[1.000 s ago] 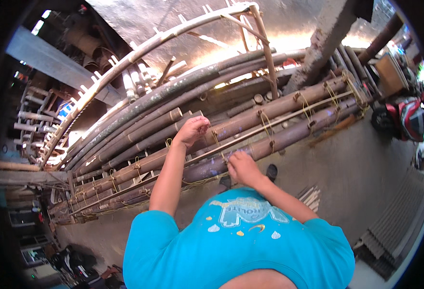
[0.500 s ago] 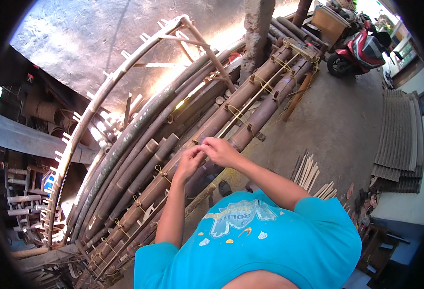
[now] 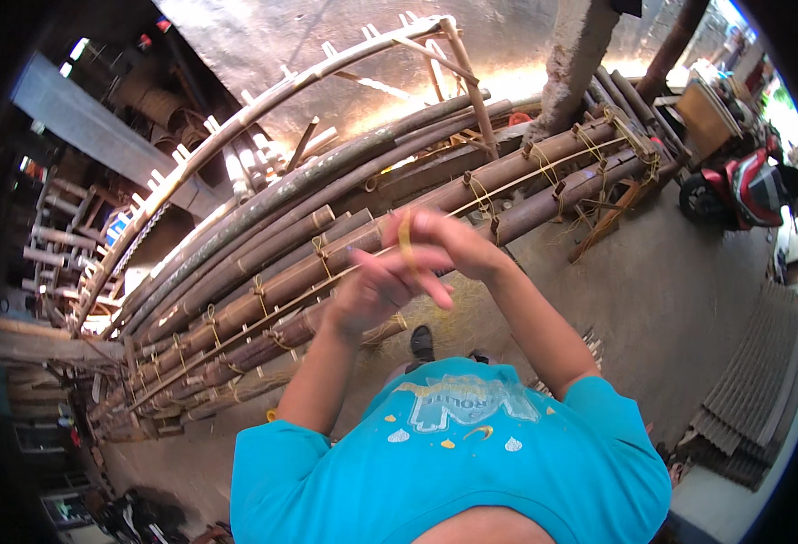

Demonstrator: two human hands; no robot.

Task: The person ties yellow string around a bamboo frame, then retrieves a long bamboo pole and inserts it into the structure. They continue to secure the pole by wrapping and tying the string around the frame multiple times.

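My left hand [image 3: 372, 295] is over the long bamboo rack, smeared by motion, its fingers stretched out to the right and apart. Just above and right of it, my right hand [image 3: 458, 243] is bent inward with its fingertips crossing close to the left hand's fingers. A thin yellow strip [image 3: 406, 238] runs along the right fingertips and seems pinched there, though blur hides the exact grip. Below both hands lies a bamboo pole [image 3: 281, 288] of the rack, tied to its neighbours with yellow ties [image 3: 480, 190].
Thick loose bamboo poles [image 3: 227, 222] lie beyond the rack, beside a curved, pegged bamboo frame [image 3: 254, 111]. A rough post [image 3: 575, 68] stands at the far side. At right are a red motorbike [image 3: 748, 195] and stacked corrugated sheets [image 3: 752, 363]. My shoe [image 3: 422, 343] is on the floor.
My hands have come apart from their close pinch, the left spreading its fingers. The yellow strip now shows. The view has turned, and the rack lies flatter across it.
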